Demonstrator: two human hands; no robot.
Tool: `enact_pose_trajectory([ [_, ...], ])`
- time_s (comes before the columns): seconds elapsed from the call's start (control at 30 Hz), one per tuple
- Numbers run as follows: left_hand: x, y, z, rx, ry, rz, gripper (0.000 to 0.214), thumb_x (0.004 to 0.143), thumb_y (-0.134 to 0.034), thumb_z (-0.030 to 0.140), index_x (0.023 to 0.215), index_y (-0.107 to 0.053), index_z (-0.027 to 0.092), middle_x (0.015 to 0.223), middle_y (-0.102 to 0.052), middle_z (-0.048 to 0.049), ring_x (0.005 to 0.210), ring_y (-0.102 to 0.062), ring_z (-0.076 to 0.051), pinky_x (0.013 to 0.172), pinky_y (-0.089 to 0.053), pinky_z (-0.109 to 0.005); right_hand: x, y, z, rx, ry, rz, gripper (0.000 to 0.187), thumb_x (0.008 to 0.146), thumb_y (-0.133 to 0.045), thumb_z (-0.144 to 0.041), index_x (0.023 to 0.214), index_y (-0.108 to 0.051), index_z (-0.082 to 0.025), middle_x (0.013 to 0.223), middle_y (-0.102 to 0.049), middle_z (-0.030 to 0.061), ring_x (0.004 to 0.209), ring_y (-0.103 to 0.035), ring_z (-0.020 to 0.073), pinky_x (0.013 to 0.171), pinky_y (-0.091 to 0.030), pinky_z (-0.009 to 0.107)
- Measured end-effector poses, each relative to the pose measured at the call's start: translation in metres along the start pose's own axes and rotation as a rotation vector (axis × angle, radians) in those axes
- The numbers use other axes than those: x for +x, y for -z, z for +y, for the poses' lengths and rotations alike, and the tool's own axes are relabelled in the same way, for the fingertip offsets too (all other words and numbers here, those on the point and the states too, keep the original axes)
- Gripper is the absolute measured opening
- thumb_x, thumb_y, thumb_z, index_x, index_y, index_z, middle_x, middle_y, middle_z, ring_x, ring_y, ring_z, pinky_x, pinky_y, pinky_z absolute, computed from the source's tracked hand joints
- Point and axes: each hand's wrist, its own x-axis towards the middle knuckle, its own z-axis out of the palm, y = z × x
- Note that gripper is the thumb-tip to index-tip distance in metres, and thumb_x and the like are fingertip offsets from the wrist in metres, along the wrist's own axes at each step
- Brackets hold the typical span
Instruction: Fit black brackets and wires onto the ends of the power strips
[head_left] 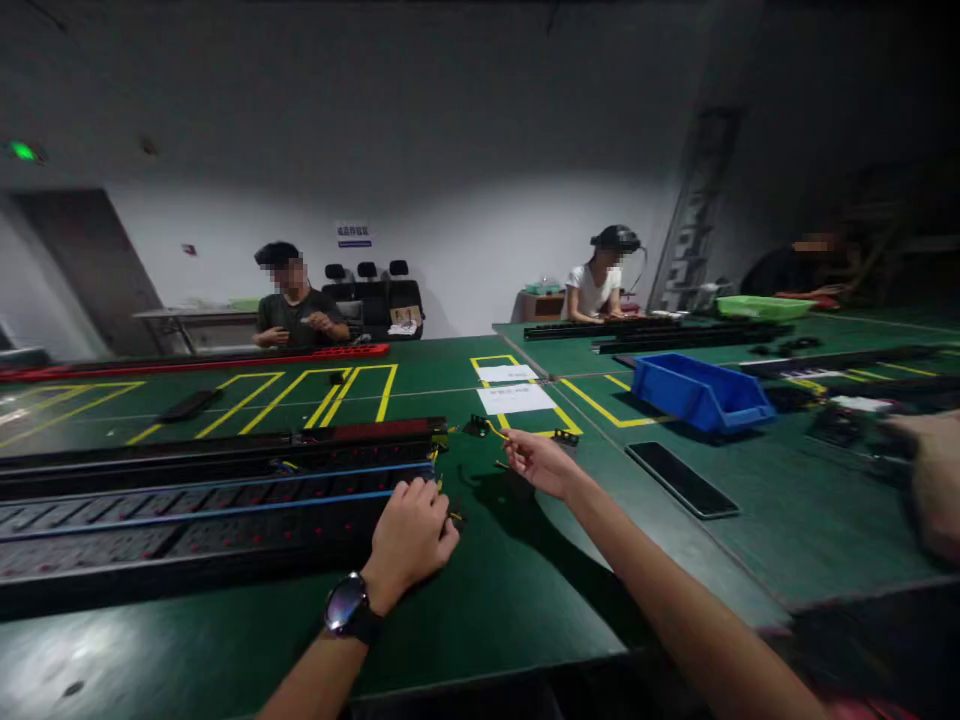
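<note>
My left hand (pixel 411 535), with a black watch on its wrist, rests closed on the right end of a long black power strip (pixel 187 510) that has red sockets and blue wires along it. My right hand (pixel 536 462) is stretched out over the green table (pixel 510 590), pinching a thin yellow wire (pixel 501 433). That wire runs towards small black connector parts (pixel 476 426) lying by the strip's end. What the left fingers grip is hidden.
A second long black strip (pixel 225 450) lies behind the first. A blue bin (pixel 701 392), a flat black plate (pixel 681 478) and white papers (pixel 516 398) lie to the right. Three people sit at the far tables. Another person's blurred hand (pixel 934 490) shows at the right edge.
</note>
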Motion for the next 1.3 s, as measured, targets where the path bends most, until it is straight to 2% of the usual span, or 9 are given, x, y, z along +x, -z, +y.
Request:
enact_pose_trajectory([
  [0.13,-0.004,0.003,0.000,-0.007,0.005,0.000,0.019,0.088,-0.055,0.030,0.087,-0.069,0.017,0.093,-0.066,-0.0099,0.092,-0.055,-0.027,0.082,-0.039,-0.044,0.002,0.005,0.004,0.009,0.003,-0.054,0.023,0.078,-0.074,-0.002,0.097,-0.071,-0.014,0.078,-0.069,0.0034,0.069,-0.067,0.0090,0.067,-0.058,0.015],
  [0.3,-0.003,0.007,0.001,-0.020,0.010,-0.017,0.019,0.089,-0.055,0.030,0.087,-0.068,0.017,0.093,-0.066,-0.0101,0.092,-0.055,-0.027,0.082,-0.040,-0.044,0.004,0.007,0.006,-0.014,0.030,-0.156,0.022,0.078,-0.073,-0.001,0.095,-0.070,-0.015,0.082,-0.069,0.0046,0.076,-0.070,0.0107,0.073,-0.059,0.016],
  [0.5,-0.002,0.008,0.002,-0.017,0.011,-0.032,0.020,0.089,-0.054,0.030,0.088,-0.069,0.017,0.093,-0.066,-0.0108,0.092,-0.055,-0.027,0.082,-0.039,-0.043,-0.001,-0.001,0.009,-0.099,0.125,-0.052,0.012,0.081,-0.078,-0.011,0.086,-0.068,-0.016,0.079,-0.069,0.0040,0.073,-0.068,0.0113,0.070,-0.059,0.020],
  [0.6,-0.002,0.008,0.002,-0.024,0.013,-0.030,0.020,0.089,-0.054,0.030,0.088,-0.069,0.017,0.093,-0.066,-0.0108,0.092,-0.055,-0.027,0.082,-0.040,-0.043,-0.003,-0.005,0.011,-0.180,0.151,-0.022,0.017,0.079,-0.083,-0.021,0.081,-0.067,-0.016,0.074,-0.066,0.0023,0.066,-0.064,0.0104,0.064,-0.057,0.021],
  [0.83,-0.002,0.010,0.002,-0.038,0.012,-0.017,0.020,0.089,-0.054,0.029,0.087,-0.069,0.016,0.092,-0.065,-0.0108,0.090,-0.055,-0.027,0.081,-0.039,-0.043,-0.007,-0.006,0.009,-0.255,0.173,0.030,0.018,0.073,-0.085,-0.021,0.080,-0.069,-0.017,0.063,-0.057,-0.0023,0.057,-0.052,0.0092,0.053,-0.045,0.023],
  [1.0,-0.002,0.010,0.003,-0.021,0.013,0.005,0.018,0.087,-0.056,0.029,0.085,-0.069,0.017,0.091,-0.066,-0.0109,0.089,-0.055,-0.027,0.080,-0.038,-0.043,-0.008,-0.008,0.007,-0.280,0.146,0.048,0.015,0.073,-0.083,-0.022,0.079,-0.070,-0.017,0.057,-0.053,-0.0031,0.052,-0.045,0.0089,0.048,-0.038,0.023],
  [1.17,-0.003,0.012,0.002,-0.015,0.014,0.005,0.020,0.089,-0.054,0.031,0.085,-0.068,0.017,0.092,-0.066,-0.0107,0.091,-0.054,-0.027,0.080,-0.037,-0.043,-0.011,-0.012,0.009,-0.340,0.157,0.025,0.019,0.069,-0.084,-0.026,0.080,-0.070,-0.018,0.061,-0.055,-0.0032,0.053,-0.046,0.0083,0.048,-0.038,0.021],
  [1.3,-0.005,0.015,0.001,-0.033,0.007,0.028,0.029,0.093,-0.052,0.039,0.085,-0.069,0.018,0.090,-0.066,-0.0106,0.091,-0.054,-0.027,0.081,-0.037,-0.044,-0.013,-0.013,0.010,-0.385,0.165,0.017,0.024,0.067,-0.085,-0.031,0.081,-0.069,-0.019,0.061,-0.055,-0.0036,0.052,-0.045,0.0083,0.047,-0.037,0.022],
])
